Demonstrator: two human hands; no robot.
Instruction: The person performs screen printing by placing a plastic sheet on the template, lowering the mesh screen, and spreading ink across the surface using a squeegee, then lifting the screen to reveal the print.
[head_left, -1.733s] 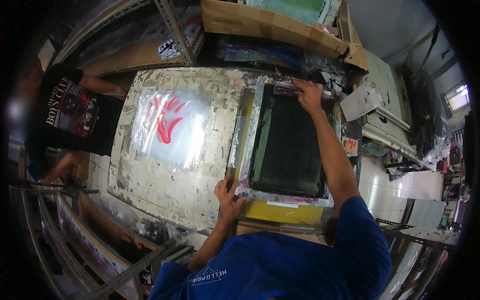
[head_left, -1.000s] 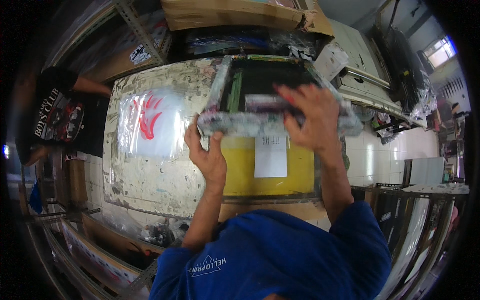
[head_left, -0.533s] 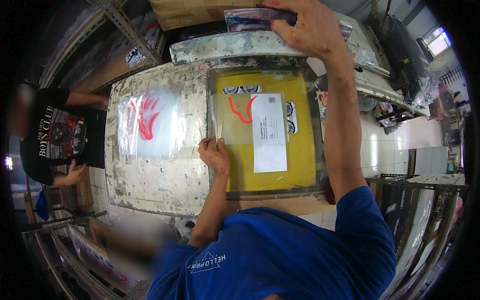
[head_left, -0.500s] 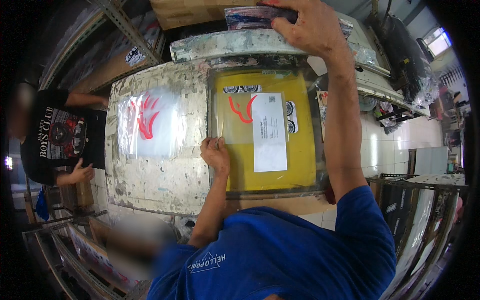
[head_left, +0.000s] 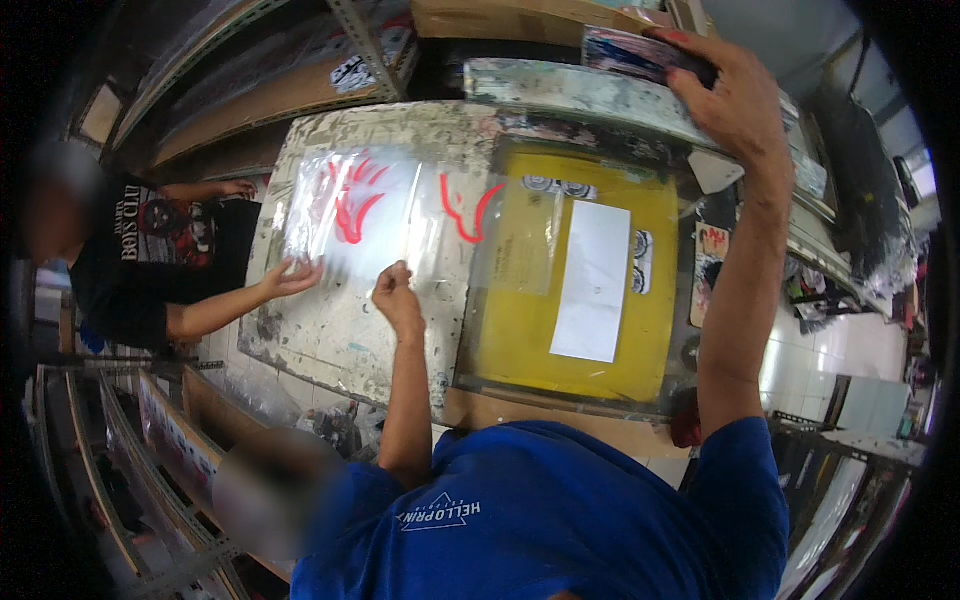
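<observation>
My left hand [head_left: 399, 303] is closed, its fingertips pinching the near left edge of a clear plastic sheet [head_left: 520, 255] with red curved strokes. That sheet overlaps the yellow panel [head_left: 500, 335] and the worn, paint-flecked tabletop. Beside it lies another clear sheet [head_left: 318, 225] with similar red marks. At the far right my right hand [head_left: 735, 95] grips the end of an ink-stained squeegee [head_left: 630, 55], behind a paint-smeared bar [head_left: 560, 92]. A white paper slip [head_left: 592, 285] and small black-and-white printed pieces [head_left: 641, 262] lie on the yellow panel.
On the left a co-worker in a black shirt [head_left: 190, 270] reaches a hand [head_left: 293, 278] to the near edge of the left sheet. Metal shelving [head_left: 365, 45] stands behind the table [head_left: 330, 345]. Wooden racks [head_left: 110, 430] stand near left, with another person [head_left: 280, 490] close by.
My left hand has drawn the red-marked plastic sheet leftward, partly off the yellow panel. The co-worker's hand has come forward to the left sheet. The view has shifted; my right hand keeps its grip.
</observation>
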